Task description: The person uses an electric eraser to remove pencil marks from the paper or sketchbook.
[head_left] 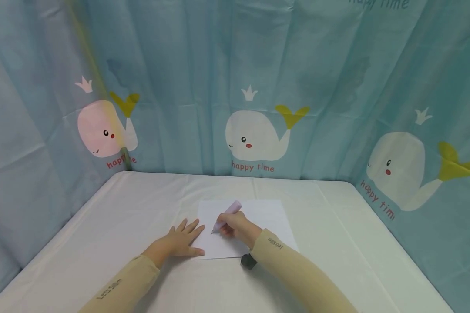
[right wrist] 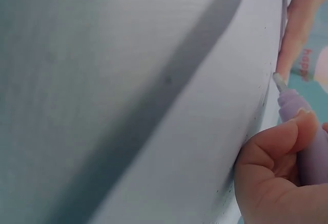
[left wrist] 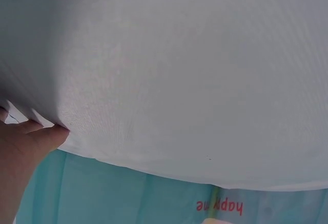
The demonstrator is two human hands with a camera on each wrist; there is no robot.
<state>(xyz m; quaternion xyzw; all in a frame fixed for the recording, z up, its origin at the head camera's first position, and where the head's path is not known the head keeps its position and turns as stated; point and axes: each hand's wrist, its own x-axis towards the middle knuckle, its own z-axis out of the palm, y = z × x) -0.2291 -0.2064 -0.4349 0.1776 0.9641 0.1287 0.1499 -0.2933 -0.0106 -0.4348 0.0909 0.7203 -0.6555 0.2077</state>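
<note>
A sheet of white paper [head_left: 258,213] lies on the white-covered table. My right hand [head_left: 236,224] grips a light purple marker [head_left: 235,206], its tip pointing down and to the left at the paper. In the right wrist view, the thumb and fingers wrap round the marker's barrel [right wrist: 312,152], and its pale tip is bare. My left hand [head_left: 178,241] rests with fingers spread at the paper's left edge, fingertips on the sheet. Only part of that hand [left wrist: 25,147] shows in the left wrist view. Any marks on the paper are too small to make out.
A small black object [head_left: 248,261] sits by the paper's near edge, partly hidden under my right sleeve [head_left: 293,265]. White cloth covers the table [head_left: 141,195]. Behind and at both sides hangs a blue-green curtain [head_left: 172,87] printed with whales.
</note>
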